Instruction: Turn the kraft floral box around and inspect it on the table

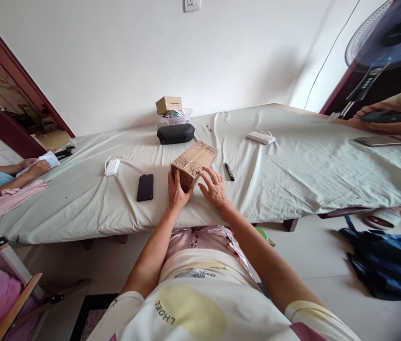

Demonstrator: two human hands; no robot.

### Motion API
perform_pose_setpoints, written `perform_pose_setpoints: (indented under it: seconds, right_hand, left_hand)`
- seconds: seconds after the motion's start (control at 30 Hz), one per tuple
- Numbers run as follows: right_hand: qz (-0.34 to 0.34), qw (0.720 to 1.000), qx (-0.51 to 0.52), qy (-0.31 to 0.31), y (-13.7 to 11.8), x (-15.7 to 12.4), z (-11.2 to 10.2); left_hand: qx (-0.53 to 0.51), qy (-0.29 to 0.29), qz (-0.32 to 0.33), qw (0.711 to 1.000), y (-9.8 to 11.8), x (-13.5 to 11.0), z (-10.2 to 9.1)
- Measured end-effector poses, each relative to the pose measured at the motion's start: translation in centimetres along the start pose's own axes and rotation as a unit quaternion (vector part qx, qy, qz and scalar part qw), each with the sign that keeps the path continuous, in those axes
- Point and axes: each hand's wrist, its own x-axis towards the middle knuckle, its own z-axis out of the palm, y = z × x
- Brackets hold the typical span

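Note:
A brown cardboard box [197, 155] with black scribbled lines and a lighter strip down its top sits at an angle in front of me. My left hand [178, 193] grips its near end, thumb on the end face. With fingers apart, my right hand [215, 188] is at the box's near right edge; the fingertips seem to touch it, though contact is hard to make out. A black marker [229, 172] lies to the right of the box. Left of my left hand is a dark smartphone [145, 187]. Behind the box rests a black zip case [175, 133].
A small carton [168, 104] tops a clear plastic basket [185, 115] by the wall. White corded blocks [112, 167] lie on both sides of the cloth-covered table [90, 203]. Another person's hands [40, 166] hold something pale at left; at right, someone holds a dark device [385, 116] near a fan [392, 38].

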Motion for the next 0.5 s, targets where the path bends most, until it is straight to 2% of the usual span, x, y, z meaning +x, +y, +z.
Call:
perform_pose_setpoints:
  seconds: [0.17, 0.3, 0.5]
  right_hand:
    - [0.102, 0.991, -0.005, 0.086, 1.7, -0.2, 0.0]
    - [0.141, 0.978, 0.015, 0.151, 2.8, -0.4, 0.0]
    - [0.157, 0.974, 0.034, 0.158, 4.0, -0.7, 0.5]
  left_hand:
    - [-0.036, -0.021, 0.036, 0.998, -0.3, 0.0, -0.7]
    - [-0.068, -0.047, 0.035, 0.996, -0.6, 0.1, -1.0]
    - [-0.115, -0.069, -0.008, 0.991, -0.6, 0.2, -1.0]
